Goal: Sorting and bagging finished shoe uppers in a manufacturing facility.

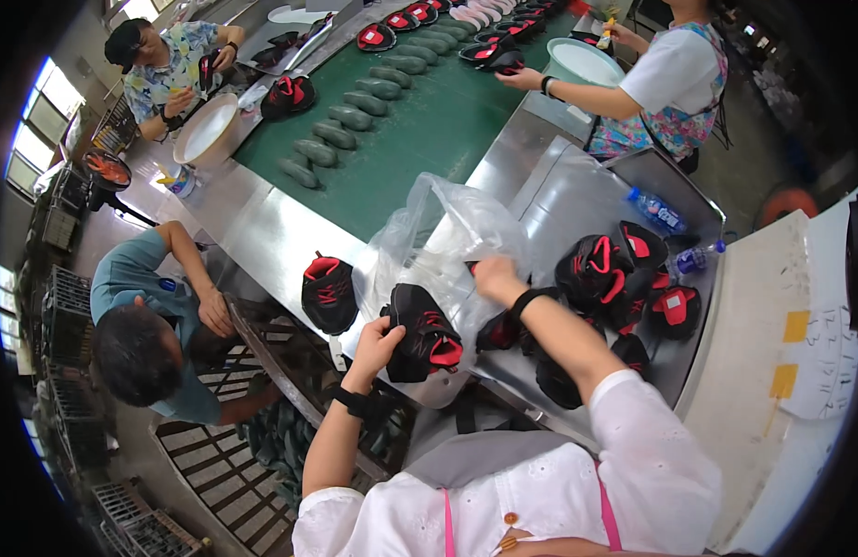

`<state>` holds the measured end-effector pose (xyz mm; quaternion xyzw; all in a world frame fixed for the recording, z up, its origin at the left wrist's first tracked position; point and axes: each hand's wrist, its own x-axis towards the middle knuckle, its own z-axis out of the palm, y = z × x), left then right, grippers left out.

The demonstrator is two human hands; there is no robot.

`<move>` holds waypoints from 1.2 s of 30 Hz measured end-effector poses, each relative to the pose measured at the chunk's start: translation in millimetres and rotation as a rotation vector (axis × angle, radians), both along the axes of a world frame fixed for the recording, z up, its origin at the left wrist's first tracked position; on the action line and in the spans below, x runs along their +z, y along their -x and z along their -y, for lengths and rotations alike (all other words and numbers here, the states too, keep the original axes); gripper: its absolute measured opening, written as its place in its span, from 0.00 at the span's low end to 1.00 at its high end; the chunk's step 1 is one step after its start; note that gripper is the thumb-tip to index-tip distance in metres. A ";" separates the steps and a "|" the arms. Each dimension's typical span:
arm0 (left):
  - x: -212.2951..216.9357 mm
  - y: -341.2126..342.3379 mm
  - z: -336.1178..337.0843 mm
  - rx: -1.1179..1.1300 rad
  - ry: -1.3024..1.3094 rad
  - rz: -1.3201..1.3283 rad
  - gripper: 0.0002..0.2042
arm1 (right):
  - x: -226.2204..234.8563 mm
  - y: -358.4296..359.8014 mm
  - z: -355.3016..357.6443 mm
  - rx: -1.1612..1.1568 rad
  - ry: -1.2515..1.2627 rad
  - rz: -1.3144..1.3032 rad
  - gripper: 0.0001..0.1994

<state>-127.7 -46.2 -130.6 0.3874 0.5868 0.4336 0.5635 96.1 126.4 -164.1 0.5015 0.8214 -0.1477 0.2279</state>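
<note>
My left hand (378, 351) is closed around the edge of a black shoe upper (421, 327) with red lacing and a red lining. It is held tilted, its opening toward me, in front of a clear plastic bag (445, 209). My right hand (496, 280), slightly blurred, is closed over the bag's right side. A small dark bit shows at its fingertips, too little to name. Left of the held upper, a similar upper (329, 299) rests on the metal table edge (294, 227). Several more black-and-red uppers (591, 269) lie piled beside my right forearm.
A green conveyor belt (419, 153) carries rows of grey-green shoe lasts (334, 135). Two bottles (656, 212) lie in the metal tray at right. Co-workers sit at far left and far right, near white basins (582, 63); another person (150, 325) bends beside a slatted cart (201, 464).
</note>
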 end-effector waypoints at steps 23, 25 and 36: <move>171.3 -177.9 -125.7 -0.442 -0.751 -0.469 0.17 | 238.4 -155.6 89.8 -0.274 -0.770 -0.916 0.29; 155.7 -209.9 -140.4 -0.436 -0.795 -0.692 0.21 | 232.9 -207.0 86.3 -0.382 -0.711 -0.695 0.29; 155.9 -101.3 -174.7 -0.014 -0.714 -0.247 0.12 | 189.2 -174.9 114.3 -0.370 -0.688 -0.589 0.24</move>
